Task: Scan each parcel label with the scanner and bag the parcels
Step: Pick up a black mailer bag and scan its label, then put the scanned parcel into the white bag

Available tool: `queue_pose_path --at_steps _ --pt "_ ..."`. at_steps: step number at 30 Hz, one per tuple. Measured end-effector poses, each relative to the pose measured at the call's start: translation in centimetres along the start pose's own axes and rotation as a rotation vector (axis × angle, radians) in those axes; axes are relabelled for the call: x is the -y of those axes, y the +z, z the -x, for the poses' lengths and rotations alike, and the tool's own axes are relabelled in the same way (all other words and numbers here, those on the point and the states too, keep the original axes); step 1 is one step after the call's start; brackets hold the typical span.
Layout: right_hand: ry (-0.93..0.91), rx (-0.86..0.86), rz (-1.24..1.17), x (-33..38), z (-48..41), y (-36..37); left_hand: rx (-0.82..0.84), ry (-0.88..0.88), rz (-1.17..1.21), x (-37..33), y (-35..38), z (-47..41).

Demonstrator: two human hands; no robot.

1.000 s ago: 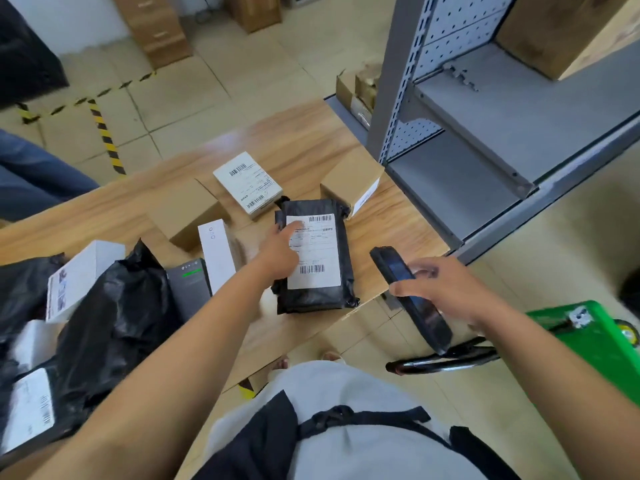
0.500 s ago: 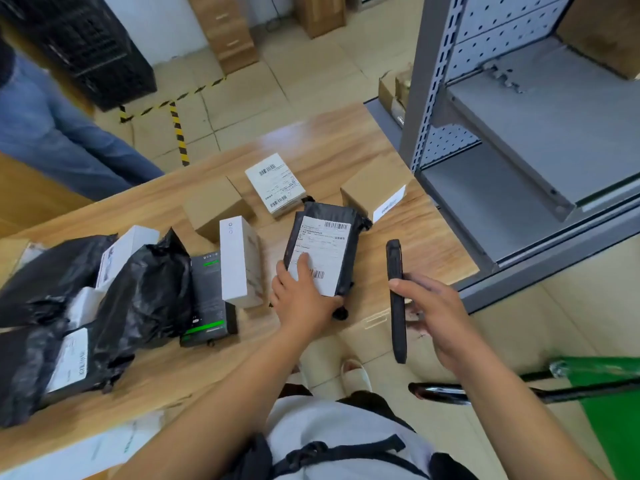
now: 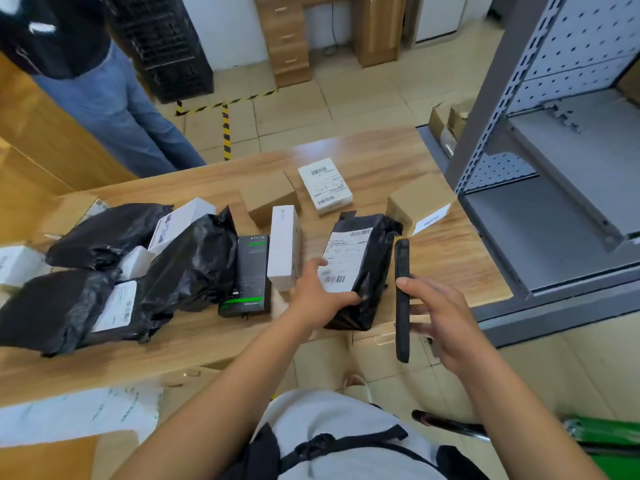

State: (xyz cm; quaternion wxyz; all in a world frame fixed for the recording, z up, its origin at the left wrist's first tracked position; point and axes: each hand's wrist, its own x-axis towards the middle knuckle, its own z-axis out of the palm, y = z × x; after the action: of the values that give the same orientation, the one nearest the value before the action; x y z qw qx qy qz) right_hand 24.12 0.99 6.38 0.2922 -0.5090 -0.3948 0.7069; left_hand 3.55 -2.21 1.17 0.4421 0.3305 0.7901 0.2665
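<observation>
Black plastic wraps the parcel [image 3: 363,271] that we grip at the near edge of the wooden bench [image 3: 381,157]; our left hand [image 3: 322,292] lies on its lower half, fingers [image 3: 346,299] curled around the bag and thumb resting on the white shipping label [image 3: 343,258] with its barcodes facing up. Our right hand [image 3: 440,323] holds the black scanner [image 3: 402,299] upright and edge-on, just beside the parcel's right side, the fingers closed around its body. To the left of the parcel a slim white box [image 3: 284,247] stands on end, touching a dark box with green stripes [image 3: 247,278] that lies flat. Further left sit three more black bags: one crumpled and upright [image 3: 194,268], one flat at the back [image 3: 104,233], and one nearest us bearing a white label [image 3: 62,313]; what they hold is hidden. White boxes [image 3: 180,220] poke out between these bags. Behind the parcel are a plain cardboard box [image 3: 270,199], a white box with a barcode label on top [image 3: 325,185] and another cardboard box [image 3: 415,206] with a label on its side. A grey metal shelf unit [image 3: 554,209] stands to the right of the bench, and another person in jeans [image 3: 114,112] stands beyond its far left corner.
</observation>
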Motion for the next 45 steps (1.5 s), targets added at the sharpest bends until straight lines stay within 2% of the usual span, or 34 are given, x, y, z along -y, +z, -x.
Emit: queue_pose_path --at_steps 3,6,11,18,25,34,41,45 --pt "-0.022 0.062 0.02 0.3 1.2 3.1 0.082 -0.038 0.345 2.8 -3.0 3.1" --pt "-0.027 0.156 0.073 0.3 3.0 7.2 0.084 -0.047 0.581 6.4 -6.7 6.5" --pt "-0.042 0.336 0.179 -0.7 7.0 15.6 -0.033 0.018 0.777 12.3 -13.7 13.3" --pt "0.022 0.491 0.256 -5.4 13.0 25.6 -0.29 0.055 0.909 21.0 -20.2 22.5" --pt "0.091 0.657 0.383 -9.7 16.6 31.2 -0.442 0.04 1.051 28.4 -22.7 27.8" --pt "0.091 0.718 0.484 -10.8 13.7 39.7 -0.579 -0.05 1.132 32.6 -27.2 26.3" --pt "0.161 0.788 0.395 -10.4 8.1 49.4 -0.659 -0.164 1.105 34.8 -35.5 23.7" --pt "0.195 0.882 0.343 -9.6 5.3 54.3 -0.739 -0.237 1.123 36.3 -39.6 21.9"
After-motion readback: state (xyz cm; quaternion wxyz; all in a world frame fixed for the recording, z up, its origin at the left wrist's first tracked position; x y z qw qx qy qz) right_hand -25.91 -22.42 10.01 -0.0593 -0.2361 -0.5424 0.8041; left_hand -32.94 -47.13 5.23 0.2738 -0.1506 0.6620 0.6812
